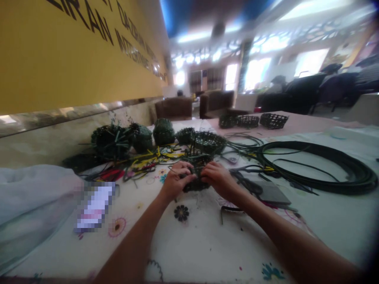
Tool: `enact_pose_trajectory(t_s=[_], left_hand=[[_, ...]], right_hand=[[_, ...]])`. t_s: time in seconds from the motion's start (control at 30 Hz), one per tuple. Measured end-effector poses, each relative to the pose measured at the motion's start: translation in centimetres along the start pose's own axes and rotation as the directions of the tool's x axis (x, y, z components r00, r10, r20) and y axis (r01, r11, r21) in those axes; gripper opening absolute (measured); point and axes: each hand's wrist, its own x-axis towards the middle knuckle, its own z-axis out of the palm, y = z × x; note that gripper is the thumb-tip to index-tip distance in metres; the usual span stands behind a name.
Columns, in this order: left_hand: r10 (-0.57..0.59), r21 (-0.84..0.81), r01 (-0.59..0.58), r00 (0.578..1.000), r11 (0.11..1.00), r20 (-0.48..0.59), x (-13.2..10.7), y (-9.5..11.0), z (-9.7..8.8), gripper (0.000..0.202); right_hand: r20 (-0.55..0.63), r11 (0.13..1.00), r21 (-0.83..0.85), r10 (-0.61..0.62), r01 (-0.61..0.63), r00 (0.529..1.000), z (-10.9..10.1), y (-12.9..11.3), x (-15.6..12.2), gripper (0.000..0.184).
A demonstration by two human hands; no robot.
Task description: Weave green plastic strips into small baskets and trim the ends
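Both of my hands are closed on a small dark green woven basket point(196, 178) that rests on the table's flowered cloth point(195, 244). My left hand point(177, 179) grips its left side with the fingers curled over the rim. Opposite it, my right hand point(217, 178) pinches the right side, fingers bent onto the weave. Loose dark strands stick up from the basket between the hands.
Several woven green baskets point(163, 132) stand in a row behind, three more point(274, 120) farther back. A big coil of dark strip point(319, 165) lies at right, yellow and red strips point(142, 161) at left, a dark flat pad point(271, 193), a pale bag point(29, 197), a yellow wall point(59, 51).
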Motion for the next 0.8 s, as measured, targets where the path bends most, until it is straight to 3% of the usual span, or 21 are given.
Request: enact_pose_trajectory(t_s=[0.13,0.27,0.47,0.6,0.73,0.8], left_hand=[[0.027,-0.023,-0.025,0.997,0.999,0.066,0.0,0.0,-0.1,0.011],[0.011,-0.064,-0.008,0.999,0.998,0.033,0.0,0.4,-0.2,0.014],[0.010,-0.176,-0.009,1.000,0.984,0.008,-0.1,1.8,-0.3,0.019],[-0.045,-0.204,0.049,0.999,0.978,0.026,-0.2,2.6,-0.2,0.016],[-0.048,-0.203,0.027,0.994,0.979,-0.103,-0.2,3.0,0.1,0.014],[-0.070,-0.204,0.028,0.978,0.978,-0.199,-0.3,3.0,0.2,0.014]], right_hand=[[-0.027,0.999,0.015,0.035,-0.035,0.999,0.2,0.0,-0.2,0.013],[-0.036,0.999,0.016,0.048,-0.047,0.998,-0.1,-0.4,0.0,0.015],[-0.125,0.999,-0.052,-0.018,0.011,0.992,-1.9,-1.5,0.5,0.013],[-0.194,0.994,-0.105,-0.053,0.033,0.980,-2.5,-2.1,0.5,0.011],[-0.300,0.991,-0.127,0.008,-0.049,0.954,-2.8,-2.6,0.3,0.013],[-0.397,0.987,-0.070,0.103,-0.142,0.912,-2.8,-2.7,0.2,0.024]])
